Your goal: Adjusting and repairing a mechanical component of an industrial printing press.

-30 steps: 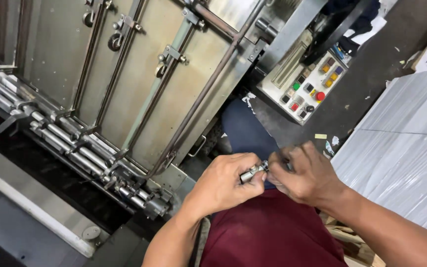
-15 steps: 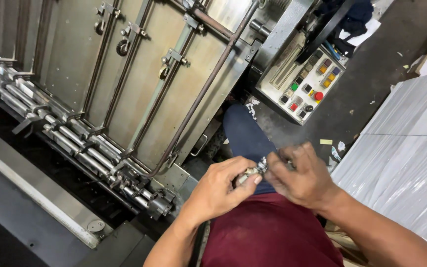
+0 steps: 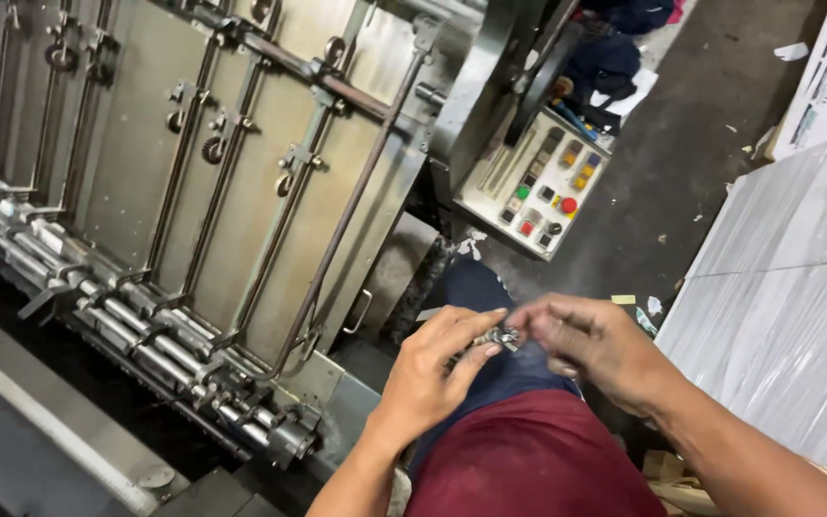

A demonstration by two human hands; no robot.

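My left hand (image 3: 430,373) and my right hand (image 3: 593,347) meet in front of my body, above my dark red shirt (image 3: 528,460) and dark blue trousers (image 3: 486,292). Between their fingertips sits a small metal part (image 3: 498,337), short and silvery. The left thumb and fingers pinch its near end. The right fingers close around its other end, and hide most of it.
A big steel machine (image 3: 241,172) with rods, clamps and rollers (image 3: 136,335) fills the left. Its control panel (image 3: 540,191) with coloured buttons stands ahead. A stack of grey sheets (image 3: 787,316) lies at the right. Dark cloth (image 3: 605,62) and paper scraps lie on the dark floor.
The view has swung a little, so the machine sits further right and the hands lower in the frame. Both hands stay closed on the small metal part, fingers shifting slightly.
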